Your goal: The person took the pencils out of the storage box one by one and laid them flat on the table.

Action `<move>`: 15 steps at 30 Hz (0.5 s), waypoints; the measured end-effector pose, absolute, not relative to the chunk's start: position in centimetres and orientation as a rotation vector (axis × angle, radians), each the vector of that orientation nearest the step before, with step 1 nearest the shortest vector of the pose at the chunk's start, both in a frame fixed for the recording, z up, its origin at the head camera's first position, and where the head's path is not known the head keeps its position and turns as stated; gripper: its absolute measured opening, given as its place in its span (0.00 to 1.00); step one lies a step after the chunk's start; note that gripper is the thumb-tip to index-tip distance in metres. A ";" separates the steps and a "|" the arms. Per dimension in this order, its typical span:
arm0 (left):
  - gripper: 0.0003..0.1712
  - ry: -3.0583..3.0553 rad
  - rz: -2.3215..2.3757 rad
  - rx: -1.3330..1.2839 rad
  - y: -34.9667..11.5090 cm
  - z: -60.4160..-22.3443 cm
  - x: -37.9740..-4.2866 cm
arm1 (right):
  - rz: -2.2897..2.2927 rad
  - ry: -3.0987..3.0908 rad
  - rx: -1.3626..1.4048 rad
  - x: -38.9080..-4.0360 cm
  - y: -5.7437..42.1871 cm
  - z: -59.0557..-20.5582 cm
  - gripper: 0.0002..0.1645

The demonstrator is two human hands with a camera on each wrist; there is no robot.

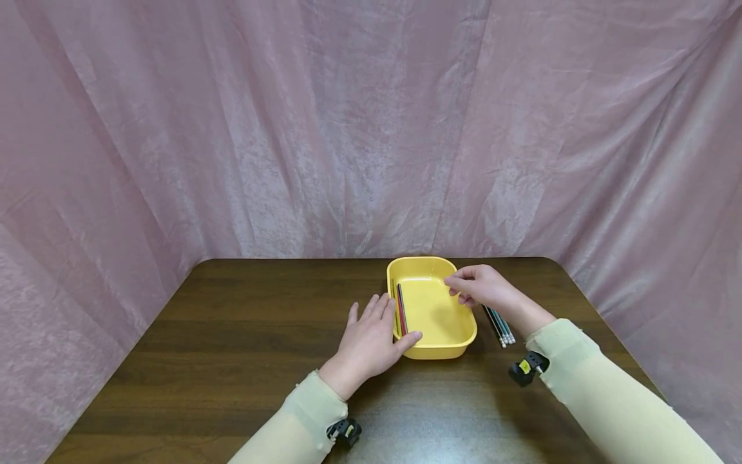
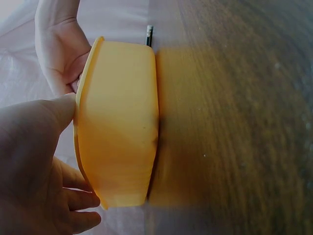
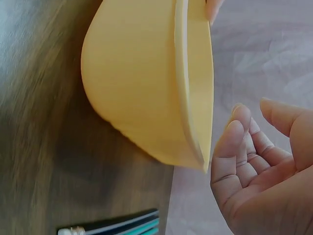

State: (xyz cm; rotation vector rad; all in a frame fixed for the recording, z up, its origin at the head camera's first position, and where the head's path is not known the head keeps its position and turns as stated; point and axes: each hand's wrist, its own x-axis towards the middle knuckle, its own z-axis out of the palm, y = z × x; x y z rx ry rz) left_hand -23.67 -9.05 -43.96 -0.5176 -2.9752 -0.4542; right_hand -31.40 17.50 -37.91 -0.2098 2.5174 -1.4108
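Observation:
A yellow plastic tray stands on the table, and a few pencils, one red and one dark, lie lengthwise along its left wall. My left hand rests at the tray's near left corner, thumb over the near rim and fingers extended along the left rim. In the left wrist view the thumb touches the rim. Over the right rim hovers my right hand, its fingers loosely bent. The right wrist view shows a gap between its thumb and fingertips, with nothing held.
Several pencils, black and teal with white erasers, lie side by side on the brown wooden table, right of the tray and below my right wrist. A pink curtain hangs behind the table's far edge.

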 end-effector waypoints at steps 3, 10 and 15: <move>0.57 -2.979 -0.454 -0.514 -9.0 -43.9 -23.6 | -1.419 2.501 -0.230 -31.3 16.9 -38.1 0.19; 0.57 -2.974 -0.441 -0.518 -9.0 -44.0 -23.6 | -1.451 2.469 -0.272 -31.2 15.5 -38.5 0.18; 0.57 -2.969 -0.427 -0.519 -9.0 -44.1 -23.8 | -1.470 2.444 -0.281 -31.1 14.6 -38.9 0.17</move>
